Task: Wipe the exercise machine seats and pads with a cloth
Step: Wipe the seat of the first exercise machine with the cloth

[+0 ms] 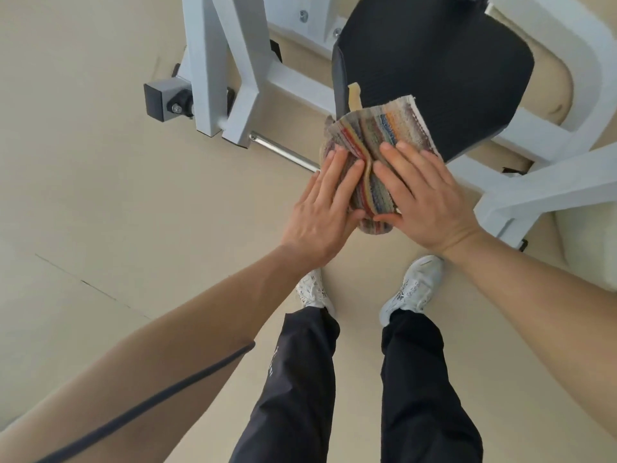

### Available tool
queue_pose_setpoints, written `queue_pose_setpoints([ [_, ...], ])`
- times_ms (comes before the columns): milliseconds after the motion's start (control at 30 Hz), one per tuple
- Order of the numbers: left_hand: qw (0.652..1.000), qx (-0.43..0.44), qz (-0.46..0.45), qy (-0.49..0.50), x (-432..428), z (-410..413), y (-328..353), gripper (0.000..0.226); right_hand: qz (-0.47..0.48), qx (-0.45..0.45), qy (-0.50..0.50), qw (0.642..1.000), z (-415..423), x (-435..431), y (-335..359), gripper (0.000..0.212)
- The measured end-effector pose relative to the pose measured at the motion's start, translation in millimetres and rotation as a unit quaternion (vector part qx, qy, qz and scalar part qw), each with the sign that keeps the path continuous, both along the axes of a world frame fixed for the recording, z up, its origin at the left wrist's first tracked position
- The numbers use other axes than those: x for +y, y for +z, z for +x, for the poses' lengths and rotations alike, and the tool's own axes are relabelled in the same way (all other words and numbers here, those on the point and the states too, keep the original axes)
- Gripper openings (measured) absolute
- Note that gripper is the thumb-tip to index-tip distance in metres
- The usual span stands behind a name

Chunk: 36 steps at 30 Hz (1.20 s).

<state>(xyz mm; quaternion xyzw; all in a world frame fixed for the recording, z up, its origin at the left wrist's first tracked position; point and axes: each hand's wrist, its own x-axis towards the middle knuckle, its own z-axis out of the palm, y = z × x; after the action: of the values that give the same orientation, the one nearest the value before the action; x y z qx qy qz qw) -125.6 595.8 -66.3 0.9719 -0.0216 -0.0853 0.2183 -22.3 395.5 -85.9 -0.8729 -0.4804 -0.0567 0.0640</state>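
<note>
Pressing both hands, left hand and right hand, flat together on the striped cloth at the seat near corner; keep the folds bunched and sweep firmly across.

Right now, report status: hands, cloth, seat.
Left hand and right hand both flat on striped cloth. Cloth at near corner of black seat. Torn tape tab by cloth; nothing blocking.

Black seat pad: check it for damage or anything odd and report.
The black seat pad is torn at its near left edge: a tan flap, seemingly exposed padding or peeling cover, sticks up just above the striped cloth. Both hands, left hand and right hand, press the cloth at that corner. Nothing else stands out.
</note>
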Motion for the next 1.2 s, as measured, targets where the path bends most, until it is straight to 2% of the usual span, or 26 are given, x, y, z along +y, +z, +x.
queue_pose_setpoints([
  [133, 0.988, -0.037, 0.061, -0.136, 45.1, 26.2, -13.1, 0.071, 0.011, 0.017, -0.122, 0.992, -30.7, 32.3, 8.1, 0.071],
  [267, 0.959, -0.008, 0.119, -0.256, 87.9, 68.9, -7.0, 0.077, 0.009, 0.004, -0.25, 0.968, -52.5, 83.4, 14.1, 0.066],
  [333, 0.95, 0.005, 0.13, -0.285, 96.0, 88.7, 0.3, 0.08, 0.019, -0.002, -0.276, 0.961, -51.9, 101.2, 13.7, 0.062],
  [400, 0.947, 0.012, 0.133, -0.293, 94.4, 94.0, 4.8, 0.082, 0.038, -0.012, -0.251, 0.967, -44.6, 98.6, 12.9, 0.06],
  [467, 0.954, 0.015, 0.136, -0.268, 85.9, 80.5, 5.3, 0.079, 0.064, -0.027, -0.167, 0.984, -35.4, 77.3, 10.9, 0.058],
  [567, 0.977, 0.022, 0.103, -0.186, 62.5, 46.2, 7.1, 0.073, 0.07, -0.01, -0.01, 0.997, -12.5, 41.2, 6.4, 0.058],
  [667, 0.994, 0.03, 0.054, -0.089, 22.2, 25.0, 12.5, 0.074, 0.049, 0.021, 0.077, 0.996, 18.2, 17.5, 0.7, 0.066],
  [767, 0.997, 0.003, 0.058, -0.05, -11.4, 21.6, 12.5, 0.073, 0.033, 0.057, 0.072, 0.995, 37.7, -1.6, -5.2, 0.075],
  [867, 0.991, -0.041, 0.069, -0.108, -9.0, 34.1, 11.5, 0.073, 0.082, 0.079, -0.051, 0.992, 20.2, -2.4, -12.3, 0.073],
  [933, 0.984, -0.049, 0.049, -0.162, 6.6, 49.0, 11.4, 0.071, 0.177, 0.112, -0.209, 0.955, -12.1, 19.0, -14.0, 0.065],
  [967, 0.982, -0.039, 0.037, -0.179, 14.5, 58.5, 12.4, 0.07, 0.242, 0.149, -0.293, 0.913, -28.5, 35.5, -12.8, 0.061],
  [1033, 0.977, -0.012, 0.03, -0.21, 26.8, 79.2, 15.0, 0.066, 0.367, 0.229, -0.418, 0.799, -52.3, 69.4, -4.5, 0.06],
  [1100, 0.968, 0.018, 0.045, -0.246, 32.2, 97.6, 19.5, 0.065, 0.441, 0.284, -0.48, 0.703, -63.0, 93.8, 5.8, 0.061],
  [1200, 0.956, 0.058, 0.088, -0.275, 27.1, 121.3, 23.7, 0.067, 0.473, 0.329, -0.537, 0.616, -61.2, 111.4, 15.7, 0.065],
])
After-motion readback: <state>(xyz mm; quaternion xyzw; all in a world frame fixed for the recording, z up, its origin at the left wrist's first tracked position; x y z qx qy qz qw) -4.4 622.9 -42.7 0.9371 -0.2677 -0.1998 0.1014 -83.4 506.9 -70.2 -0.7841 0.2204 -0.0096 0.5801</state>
